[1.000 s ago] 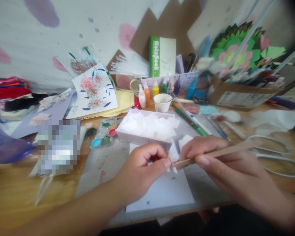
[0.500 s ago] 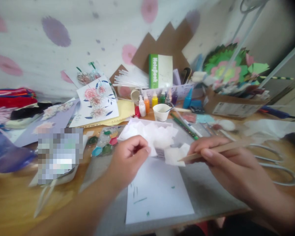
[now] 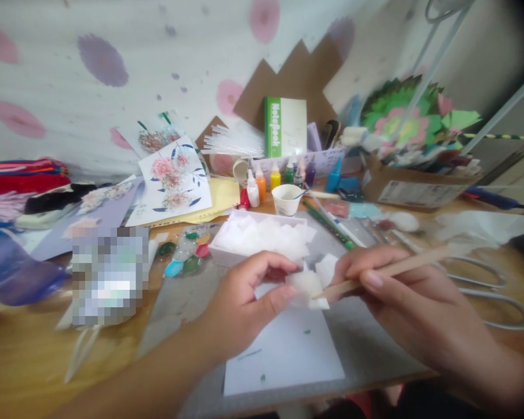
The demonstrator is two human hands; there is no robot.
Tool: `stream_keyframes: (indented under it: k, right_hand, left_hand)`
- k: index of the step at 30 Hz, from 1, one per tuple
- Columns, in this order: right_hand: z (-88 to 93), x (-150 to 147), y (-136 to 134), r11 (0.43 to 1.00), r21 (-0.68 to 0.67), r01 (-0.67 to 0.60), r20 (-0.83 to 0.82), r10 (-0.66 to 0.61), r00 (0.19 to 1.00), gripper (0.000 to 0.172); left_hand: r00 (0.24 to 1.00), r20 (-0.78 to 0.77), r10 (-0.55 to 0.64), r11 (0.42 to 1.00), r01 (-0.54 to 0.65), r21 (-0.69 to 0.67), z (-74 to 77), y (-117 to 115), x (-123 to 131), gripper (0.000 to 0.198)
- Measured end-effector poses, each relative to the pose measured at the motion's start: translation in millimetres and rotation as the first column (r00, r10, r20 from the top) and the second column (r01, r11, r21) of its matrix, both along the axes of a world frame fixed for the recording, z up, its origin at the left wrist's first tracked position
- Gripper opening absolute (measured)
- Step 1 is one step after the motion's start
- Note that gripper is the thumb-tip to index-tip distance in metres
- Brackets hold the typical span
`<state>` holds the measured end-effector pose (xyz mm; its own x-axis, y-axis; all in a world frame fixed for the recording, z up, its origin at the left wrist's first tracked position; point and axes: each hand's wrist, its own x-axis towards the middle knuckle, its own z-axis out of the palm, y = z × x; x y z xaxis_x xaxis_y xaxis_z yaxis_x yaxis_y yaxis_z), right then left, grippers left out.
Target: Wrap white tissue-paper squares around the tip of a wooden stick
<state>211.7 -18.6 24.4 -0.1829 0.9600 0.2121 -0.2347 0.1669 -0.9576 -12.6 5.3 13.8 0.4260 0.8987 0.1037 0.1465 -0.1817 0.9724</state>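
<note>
My right hand [image 3: 402, 297] is closed around a flat wooden stick [image 3: 410, 262], its narrow tip pointing left. That tip touches a small, thin, translucent white piece [image 3: 306, 286], held above a white sheet [image 3: 283, 364] with green marks. At the left edge of the piece, the thumb and fingertips of my left hand [image 3: 248, 297] close on it; blur hides the exact contact. Another white piece [image 3: 326, 267] shows beside my right fingers. Just behind the hands, a white box [image 3: 227, 253] is filled with similar white pieces [image 3: 266, 233].
A grey mat [image 3: 166, 326] lies under the sheet. Behind the box stand a white cup [image 3: 287, 201] and several paint bottles [image 3: 275, 174]. Scissors [image 3: 502, 308] lie by my right wrist. Coloured gems [image 3: 190, 256] and a pixelated object [image 3: 109, 279] are on the left.
My left hand has moved right, away from the box, to the small white piece. The stick tip and the piece have shifted slightly down and left.
</note>
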Motion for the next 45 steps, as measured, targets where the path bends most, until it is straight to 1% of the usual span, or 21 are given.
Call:
stream_keyframes:
  k: [2,4,13,18,23,24,26,27,28,29,30,32,34,36,37,38,40,41,42,43,45]
  right_hand:
    - [1.0,-1.2,1.1,1.0,-0.007,0.005,0.001,-0.005,1.0,0.008]
    - [-0.5,-2.1,2.3,1.0,-0.011,0.006,-0.012,-0.006,1.0,0.007]
    - [-8.2,-4.5,7.2,0.997,-0.073,-0.026,-0.141,0.015,0.99,0.008]
    - [-11.2,-5.1,6.7,0.995,-0.078,-0.056,-0.09,0.049,0.995,0.007]
    - [-14.8,-6.1,5.5,0.995,-0.078,-0.066,-0.063,0.061,0.996,0.008]
    - [-14.7,-6.0,5.7,0.994,-0.082,-0.071,-0.062,0.066,0.996,0.008]
    - [-14.0,-5.6,6.6,0.993,-0.093,-0.075,-0.072,0.069,0.995,0.008]
    - [-13.5,-5.3,7.2,0.992,-0.099,-0.072,-0.082,0.064,0.995,0.008]
    - [-13.1,-4.9,7.7,0.992,-0.102,-0.069,-0.093,0.059,0.994,0.007]
    - [-12.7,-4.5,8.1,0.992,-0.105,-0.065,-0.104,0.054,0.993,0.007]
    - [-12.6,-4.1,8.3,0.992,-0.108,-0.062,-0.111,0.05,0.993,0.007]
    - [-12.8,-3.1,8.0,0.992,-0.11,-0.065,-0.108,0.053,0.993,0.007]
    - [-13.5,-2.2,6.7,0.992,-0.106,-0.072,-0.099,0.062,0.993,0.008]
    - [-14.1,-1.6,4.7,0.993,-0.088,-0.082,-0.091,0.074,0.993,0.008]
    - [-14.2,-1.3,3.6,0.994,-0.074,-0.086,-0.086,0.079,0.993,0.009]
    - [-14.1,-1.1,2.6,0.995,-0.056,-0.087,-0.073,0.083,0.994,0.009]
    - [-12.8,-0.6,0.8,0.997,-0.005,-0.073,-0.019,0.073,0.997,0.01]
    - [-11.7,-0.4,0.2,0.998,0.027,-0.059,0.028,0.058,0.998,0.01]
    - [-10.4,-0.2,-0.1,0.997,0.064,-0.041,0.081,0.035,0.996,0.01]
    - [-9.1,0.0,-0.3,0.994,0.103,-0.027,0.136,0.013,0.991,0.01]
    - [-6.8,0.1,-0.2,0.988,0.157,-0.014,0.207,-0.019,0.978,0.009]
  left_hand:
    - [0.996,0.091,0.01,0.982,0.007,-0.19,-1.0,-1.4,5.3,0.015]
    - [0.987,0.15,0.059,0.963,-0.017,-0.271,-2.0,-1.0,8.4,0.012]
    - [0.963,0.232,0.136,0.957,-0.067,-0.283,-6.7,2.6,5.6,0.009]
    - [0.938,0.284,0.199,0.945,-0.107,-0.309,-9.5,3.3,5.5,0.011]
    - [0.94,0.272,0.208,0.932,-0.106,-0.346,-3.2,4.4,4.5,0.017]
    - [0.946,0.238,0.218,0.936,-0.134,-0.327,-1.1,7.0,2.0,0.017]
    - [0.947,0.102,0.306,0.938,-0.281,-0.202,2.8,15.7,-5.8,0.015]
    - [0.923,0.003,0.386,0.92,-0.384,-0.078,4.3,21.2,-10.7,0.013]
    - [0.862,-0.097,0.498,0.867,-0.49,0.092,5.3,26.8,-15.7,0.011]
    - [0.797,-0.21,0.566,0.819,-0.515,0.253,5.9,31.9,-20.4,0.01]
    - [0.749,-0.302,0.59,0.798,-0.482,0.363,6.1,35.9,-24.3,0.011]
    - [0.698,-0.383,0.606,0.774,-0.404,0.488,5.8,39.4,-28.8,0.022]
    - [0.708,-0.357,0.609,0.749,-0.365,0.553,5.2,36.1,-28.4,0.029]
    - [0.751,-0.268,0.604,0.727,-0.38,0.572,4.4,28.2,-23.7,0.024]
    - [0.789,-0.219,0.574,0.745,-0.391,0.541,3.8,23.5,-20.1,0.019]
    - [0.838,-0.173,0.517,0.793,-0.394,0.464,2.8,18.9,-15.8,0.015]
    - [0.945,-0.072,0.319,0.938,-0.304,0.169,-0.1,10.5,-6.1,0.015]
    - [0.978,-0.001,0.21,0.977,-0.21,-0.025,-1.9,7.1,-1.2,0.018]
    - [0.99,0.075,0.117,0.974,-0.099,-0.204,-3.9,4.2,3.2,0.022]
    - [0.987,0.149,0.062,0.942,-0.009,-0.337,-5.8,1.9,6.8,0.025]
    - [0.971,0.237,0.031,0.874,0.089,-0.477,-8.8,-1.0,10.8,0.026]
